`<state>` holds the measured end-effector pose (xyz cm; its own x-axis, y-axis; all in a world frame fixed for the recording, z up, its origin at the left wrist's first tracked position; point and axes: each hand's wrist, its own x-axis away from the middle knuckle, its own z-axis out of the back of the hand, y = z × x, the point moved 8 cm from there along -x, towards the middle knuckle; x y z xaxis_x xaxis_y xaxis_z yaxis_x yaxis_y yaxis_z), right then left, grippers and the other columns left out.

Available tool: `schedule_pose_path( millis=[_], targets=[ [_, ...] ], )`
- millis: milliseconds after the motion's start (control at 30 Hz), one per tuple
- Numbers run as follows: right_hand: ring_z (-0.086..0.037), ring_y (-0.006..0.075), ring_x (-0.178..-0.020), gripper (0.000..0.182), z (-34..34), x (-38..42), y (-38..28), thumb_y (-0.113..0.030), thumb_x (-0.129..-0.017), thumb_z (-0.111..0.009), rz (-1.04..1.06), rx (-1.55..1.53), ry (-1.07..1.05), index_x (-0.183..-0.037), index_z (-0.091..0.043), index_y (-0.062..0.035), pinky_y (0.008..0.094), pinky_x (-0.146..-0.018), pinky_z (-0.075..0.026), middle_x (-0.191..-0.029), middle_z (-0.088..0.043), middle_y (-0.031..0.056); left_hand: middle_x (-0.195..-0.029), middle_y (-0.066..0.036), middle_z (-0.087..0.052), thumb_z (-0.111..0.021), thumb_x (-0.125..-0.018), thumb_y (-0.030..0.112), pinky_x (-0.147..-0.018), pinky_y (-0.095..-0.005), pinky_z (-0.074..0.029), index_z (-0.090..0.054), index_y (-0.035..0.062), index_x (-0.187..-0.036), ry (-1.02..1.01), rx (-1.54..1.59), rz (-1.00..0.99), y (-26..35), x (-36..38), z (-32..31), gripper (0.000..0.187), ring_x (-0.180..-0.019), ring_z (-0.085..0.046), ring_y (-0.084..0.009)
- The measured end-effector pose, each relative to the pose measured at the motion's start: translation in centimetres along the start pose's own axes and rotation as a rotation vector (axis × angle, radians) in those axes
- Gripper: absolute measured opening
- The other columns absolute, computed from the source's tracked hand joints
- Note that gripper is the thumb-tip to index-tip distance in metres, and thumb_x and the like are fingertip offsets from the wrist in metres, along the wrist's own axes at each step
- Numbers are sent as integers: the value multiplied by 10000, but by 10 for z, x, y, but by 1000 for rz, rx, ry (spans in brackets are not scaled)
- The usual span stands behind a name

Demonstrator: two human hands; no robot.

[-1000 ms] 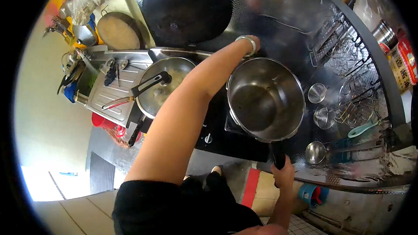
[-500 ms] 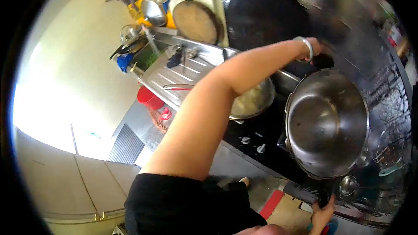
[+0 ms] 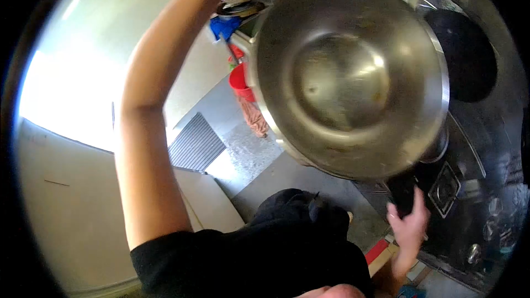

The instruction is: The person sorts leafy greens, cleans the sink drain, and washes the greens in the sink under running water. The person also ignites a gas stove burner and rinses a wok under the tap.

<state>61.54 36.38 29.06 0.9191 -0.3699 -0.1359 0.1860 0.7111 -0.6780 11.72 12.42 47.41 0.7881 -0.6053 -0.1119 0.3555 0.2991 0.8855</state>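
A large, empty steel pot fills the upper middle of the view, tilted so its inside faces me. My right hand is closed around the black handle at the pot's lower right. From the left, my left forearm reaches up to the top edge, near the pot's upper left side. My left hand is mostly cut off there, so its fingers and any grip are hidden. Below the pot is my black shirt.
On the right, a black stove and counter hold a dark round pan. A red bucket and a cloth are left of the pot. A blue item lies near dishes. A floor grate is lower left.
The pot has moved up and left from over the stove, with my right hand on its handle. My left arm has swung left and up, taking my left hand mostly out of view.
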Motion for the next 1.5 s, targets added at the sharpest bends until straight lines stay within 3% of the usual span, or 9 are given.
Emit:
schedule_pose_path(
  millis=[33,67,167,367,533,633,1033,1333,1500],
  targets=[
    [-647,313,-847,596,-33,-19,-20,-116,-631,-725,107,-36,-52,-1167,-499,13,377,-706,-514,-936,-621,231,-681,-30,-580,-518,-894,270,-542,-317,-432,-646,46,-795,162,-588,6,4,57,34,277,-583,-496,-113],
    [-652,300,-839,587,-67,-32,-30,-122,-636,-722,216,-75,-110,-1163,-501,12,379,-699,-516,-919,-622,232,-708,-61,-610,-537,-887,272,-547,-344,-443,-633,74,-990,160,-487,108,-47,76,78,243,-590,-516,-151],
    [-658,305,-787,584,-178,-77,-66,-155,-647,-716,278,-231,-385,-1164,-499,9,390,-680,-517,-839,-629,222,-599,-45,-556,-374,-944,463,-479,-297,-406,-634,24,-809,248,-491,448,-114,182,137,528,-484,-473,-129],
    [-624,379,-766,569,-385,-121,-141,-259,-656,-702,434,-260,-746,-1148,-507,-50,445,-670,-500,-798,-629,222,-587,-23,-535,-458,-917,426,-465,-285,-420,-579,75,-704,616,-275,857,-305,363,281,428,-492,-501,-135],
    [-614,403,-759,594,-533,-136,-212,-356,-645,-704,549,-238,-846,-1141,-522,-85,464,-663,-498,-798,-625,233,-678,-93,-604,-432,-932,380,-490,-301,-493,-581,3,-858,782,138,977,-466,505,384,413,-534,-590,-182],
    [-622,383,-745,580,-635,-153,-247,-361,-646,-693,531,-196,-956,-1141,-532,-104,450,-670,-504,-791,-631,220,-643,-72,-580,-441,-922,374,-444,-274,-467,-576,10,-833,652,-199,1016,-520,522,438,398,-478,-558,-165],
    [-614,364,-828,518,-833,-304,-230,-325,-653,-701,252,-78,-900,-1085,-545,-86,440,-712,-491,-866,-635,190,-659,-43,-599,-462,-905,388,-399,-235,-410,-607,59,-910,524,-47,1097,-753,315,506,359,-461,-518,-121],
    [-602,349,-799,560,-963,-442,-140,-225,-619,-747,169,200,-638,-1076,-481,-41,442,-668,-480,-861,-616,170,-1069,-45,-600,-473,-880,419,-740,-399,-459,-531,154,-1176,636,349,1196,-1044,149,465,401,-936,-573,-204],
    [-606,326,-810,538,-1007,-472,-84,-229,-627,-759,80,371,-613,-1057,-486,-55,409,-689,-480,-901,-617,159,-1095,-30,-589,-467,-879,442,-797,-416,-440,-522,180,-1189,340,251,1046,-1142,58,431,409,-985,-559,-199]
  ],
)
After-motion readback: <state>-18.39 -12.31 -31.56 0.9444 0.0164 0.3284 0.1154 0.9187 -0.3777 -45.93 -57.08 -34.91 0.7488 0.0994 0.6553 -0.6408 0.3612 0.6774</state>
